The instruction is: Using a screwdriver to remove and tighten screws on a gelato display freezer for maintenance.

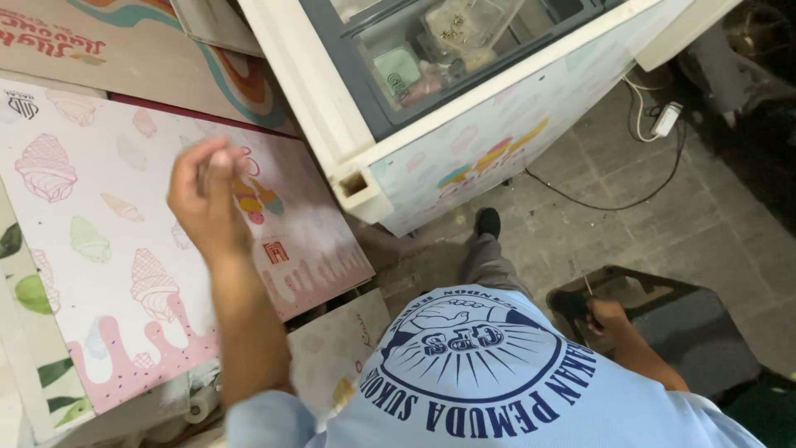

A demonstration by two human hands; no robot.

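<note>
Left hand [206, 199] raised at 9 o'clock over the pink ice-cream-print panel [124, 274], fingers pinched narrow, contents too blurred to tell. Right hand [604, 315] at 4 o'clock grips a thin screwdriver-like tool [587, 286] above the dark box [688, 332]. Chest freezer [464, 124] at 12. Looks mid-panel-work; fitting needs both hands on the panel.

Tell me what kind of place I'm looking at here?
Likely a small workshop where freezers get repaired or wrapped: a glass-topped chest freezer with ice-cream decals, loose decorated panels leaning beside it, a bare concrete floor, and a slim tool in the right hand.
</note>
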